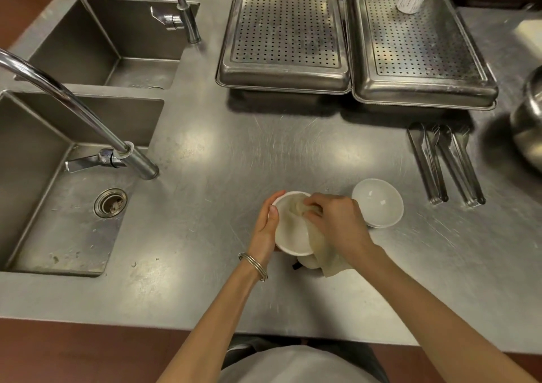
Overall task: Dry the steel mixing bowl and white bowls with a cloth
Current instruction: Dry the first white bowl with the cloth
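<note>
Two white bowls show in the head view, the only view given. The left hand (265,230) holds one white bowl (289,230) just above the steel counter (205,206), its fingers wrapped round the far wall and the thumb laid on the rim. The bowl is tipped, so its mouth faces up and a little toward the person's right. Being round, it has no long axis; only the way its mouth faces matters.

The right hand (337,221) has its fingers bunched on a pale cloth (322,250) and pushes it down into the bowl's hollow. The loose end of the cloth trails out over the near rim toward the person.

The bowl looks light, rigid and glossy, so it is probably slippery when wet and would likely chip if dropped on the steel. The rim-and-wall grip it has now seems the safest hold. The cloth is soft and limp and will take the shape of the curve.

The second white bowl (378,203) sits on the counter just beside the right hand; whether its mouth is up or down cannot be told. The steel mixing bowl (529,127) stands well apart at the right edge, cut off by the frame. It is likely heavier and may need a hand under its wall.
</note>
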The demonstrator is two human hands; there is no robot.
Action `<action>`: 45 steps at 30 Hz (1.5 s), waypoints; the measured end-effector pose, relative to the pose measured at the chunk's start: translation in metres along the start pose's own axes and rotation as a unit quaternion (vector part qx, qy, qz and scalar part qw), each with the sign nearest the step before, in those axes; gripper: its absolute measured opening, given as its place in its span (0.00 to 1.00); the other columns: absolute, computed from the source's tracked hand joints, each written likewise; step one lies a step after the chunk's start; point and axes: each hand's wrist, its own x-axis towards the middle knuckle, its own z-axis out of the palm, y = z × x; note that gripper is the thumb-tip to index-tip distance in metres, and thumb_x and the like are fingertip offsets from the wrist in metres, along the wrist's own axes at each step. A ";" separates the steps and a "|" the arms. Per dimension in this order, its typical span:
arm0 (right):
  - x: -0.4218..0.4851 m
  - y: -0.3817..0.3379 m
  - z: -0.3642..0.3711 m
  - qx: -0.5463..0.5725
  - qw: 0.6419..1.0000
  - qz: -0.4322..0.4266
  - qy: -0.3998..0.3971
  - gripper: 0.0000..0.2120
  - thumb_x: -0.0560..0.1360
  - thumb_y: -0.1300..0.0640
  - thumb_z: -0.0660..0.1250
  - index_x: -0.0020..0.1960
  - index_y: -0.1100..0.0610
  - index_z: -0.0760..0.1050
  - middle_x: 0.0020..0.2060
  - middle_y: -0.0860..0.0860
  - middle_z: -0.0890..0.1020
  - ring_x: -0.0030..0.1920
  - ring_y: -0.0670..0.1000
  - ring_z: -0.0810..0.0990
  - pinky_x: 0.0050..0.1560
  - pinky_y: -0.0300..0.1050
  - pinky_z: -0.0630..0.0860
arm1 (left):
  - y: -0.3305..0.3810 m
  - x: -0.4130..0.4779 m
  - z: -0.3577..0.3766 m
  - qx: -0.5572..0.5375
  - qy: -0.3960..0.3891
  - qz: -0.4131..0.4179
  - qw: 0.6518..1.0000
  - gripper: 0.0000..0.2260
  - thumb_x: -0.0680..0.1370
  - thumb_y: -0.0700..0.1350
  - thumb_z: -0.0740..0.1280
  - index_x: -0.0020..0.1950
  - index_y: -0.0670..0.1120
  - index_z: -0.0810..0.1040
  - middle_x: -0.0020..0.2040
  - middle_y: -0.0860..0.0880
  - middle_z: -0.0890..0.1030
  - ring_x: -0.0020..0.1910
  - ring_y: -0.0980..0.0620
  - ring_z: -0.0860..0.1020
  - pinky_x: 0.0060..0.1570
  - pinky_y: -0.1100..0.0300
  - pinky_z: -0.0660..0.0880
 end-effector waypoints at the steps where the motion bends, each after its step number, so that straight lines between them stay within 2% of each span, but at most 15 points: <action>1: -0.001 -0.004 0.008 -0.003 0.999 0.004 0.034 0.10 0.73 0.58 0.66 0.54 0.56 0.80 0.47 0.53 0.84 0.47 0.55 0.81 0.47 0.45 0.74 | 0.002 0.000 0.001 0.014 -0.005 0.011 1.000 0.13 0.82 0.49 0.50 0.62 0.56 0.69 0.58 0.57 0.74 0.52 0.60 0.74 0.45 0.58 0.78; 3: -0.006 -0.013 0.025 0.020 1.000 -0.003 0.018 0.09 0.74 0.59 0.65 0.52 0.55 0.81 0.46 0.52 0.84 0.44 0.52 0.81 0.45 0.41 0.72 | 0.003 0.001 0.000 0.043 -0.011 0.047 0.998 0.13 0.82 0.45 0.50 0.62 0.53 0.69 0.57 0.59 0.73 0.52 0.66 0.74 0.52 0.63 0.74; 6: -0.013 -0.013 0.032 0.114 0.986 -0.020 -0.118 0.07 0.71 0.58 0.69 0.46 0.50 0.83 0.42 0.47 0.85 0.44 0.46 0.80 0.47 0.35 0.71 | -0.004 0.002 -0.005 0.075 -0.016 0.064 0.995 0.13 0.82 0.41 0.50 0.62 0.48 0.70 0.57 0.56 0.74 0.51 0.70 0.74 0.50 0.73 0.71; 10: -0.008 0.003 0.002 0.034 0.951 -0.100 -0.290 0.09 0.69 0.58 0.70 0.47 0.48 0.83 0.43 0.44 0.84 0.43 0.41 0.78 0.48 0.34 0.72 | -0.020 -0.002 -0.006 0.074 -0.018 0.029 0.997 0.13 0.82 0.44 0.51 0.62 0.52 0.70 0.58 0.56 0.74 0.56 0.56 0.74 0.56 0.61 0.74; 14: 0.000 0.019 -0.011 -0.065 0.991 -0.099 -0.057 0.07 0.72 0.56 0.66 0.47 0.52 0.82 0.42 0.49 0.84 0.41 0.51 0.82 0.40 0.44 0.76 | -0.017 0.001 -0.009 0.059 -0.018 0.021 0.998 0.12 0.82 0.43 0.52 0.61 0.53 0.69 0.56 0.59 0.73 0.52 0.63 0.74 0.50 0.69 0.74; 16: -0.005 0.018 -0.006 -0.103 0.987 -0.126 -0.008 0.07 0.69 0.57 0.65 0.46 0.51 0.80 0.39 0.50 0.83 0.37 0.54 0.82 0.33 0.43 0.75 | -0.015 0.001 -0.010 0.061 -0.007 0.039 0.997 0.11 0.82 0.42 0.53 0.61 0.51 0.69 0.56 0.59 0.73 0.51 0.69 0.74 0.49 0.73 0.72; 19: -0.019 0.003 0.017 -0.162 0.971 -0.089 -0.151 0.10 0.74 0.58 0.63 0.55 0.53 0.77 0.47 0.52 0.81 0.47 0.55 0.80 0.40 0.41 0.71 | -0.017 0.007 -0.011 0.082 0.011 0.071 0.994 0.12 0.82 0.41 0.54 0.64 0.47 0.70 0.58 0.59 0.73 0.52 0.72 0.72 0.50 0.75 0.70; 22: -0.021 0.013 0.022 0.018 0.981 0.010 -0.195 0.07 0.72 0.58 0.67 0.49 0.53 0.82 0.46 0.51 0.83 0.47 0.51 0.80 0.42 0.34 0.72 | -0.023 0.009 -0.015 0.105 0.006 0.071 0.992 0.13 0.82 0.40 0.53 0.63 0.49 0.70 0.59 0.57 0.73 0.55 0.68 0.71 0.50 0.76 0.68; 25: -0.024 0.034 0.015 0.194 0.976 0.040 -0.089 0.08 0.69 0.64 0.71 0.46 0.54 0.83 0.45 0.49 0.84 0.47 0.48 0.81 0.54 0.37 0.74 | -0.033 0.009 -0.022 0.082 0.030 0.054 0.995 0.12 0.82 0.40 0.53 0.64 0.48 0.67 0.59 0.55 0.72 0.55 0.64 0.71 0.49 0.76 0.69; 29: -0.027 0.046 0.022 0.203 0.972 0.066 0.093 0.09 0.70 0.66 0.70 0.50 0.59 0.82 0.45 0.47 0.83 0.44 0.45 0.80 0.49 0.22 0.69 | -0.046 0.016 -0.036 0.096 0.034 0.039 0.994 0.12 0.82 0.44 0.54 0.65 0.50 0.66 0.60 0.52 0.71 0.57 0.57 0.71 0.52 0.73 0.71; 32: -0.021 0.052 0.041 0.194 0.973 0.067 0.102 0.10 0.71 0.64 0.70 0.52 0.59 0.81 0.48 0.51 0.83 0.47 0.48 0.80 0.50 0.21 0.68 | -0.052 0.021 -0.045 0.095 0.040 0.026 0.994 0.15 0.76 0.52 0.55 0.63 0.56 0.67 0.60 0.55 0.72 0.58 0.54 0.72 0.56 0.59 0.73; 35: -0.022 0.055 0.053 0.180 0.977 0.071 0.084 0.11 0.73 0.63 0.69 0.55 0.58 0.79 0.50 0.52 0.82 0.48 0.47 0.78 0.50 0.19 0.64 | -0.049 0.024 -0.047 0.133 0.052 0.037 0.989 0.12 0.79 0.50 0.57 0.62 0.58 0.68 0.60 0.57 0.72 0.58 0.55 0.72 0.54 0.63 0.72; 39: -0.027 0.058 0.057 0.127 0.988 0.017 0.080 0.12 0.73 0.61 0.69 0.56 0.60 0.78 0.52 0.55 0.82 0.51 0.54 0.80 0.55 0.30 0.68 | -0.047 0.029 -0.051 0.278 0.095 0.055 0.954 0.13 0.80 0.46 0.58 0.65 0.53 0.71 0.61 0.52 0.76 0.58 0.52 0.73 0.54 0.59 0.70; 42: -0.033 0.068 0.064 0.076 0.996 -0.014 0.043 0.21 0.71 0.48 0.65 0.60 0.57 0.76 0.56 0.55 0.80 0.57 0.57 0.78 0.61 0.50 0.72 | -0.049 0.030 -0.054 0.327 0.099 0.051 0.938 0.17 0.80 0.49 0.59 0.68 0.50 0.68 0.63 0.49 0.74 0.57 0.52 0.72 0.53 0.61 0.68; 45: -0.040 0.068 0.065 0.116 0.993 0.000 0.001 0.28 0.69 0.41 0.62 0.66 0.52 0.71 0.63 0.50 0.75 0.63 0.51 0.72 0.66 0.48 0.66 | -0.053 0.031 -0.060 0.371 0.081 0.056 0.923 0.21 0.80 0.49 0.59 0.72 0.47 0.63 0.67 0.46 0.71 0.64 0.48 0.70 0.58 0.61 0.65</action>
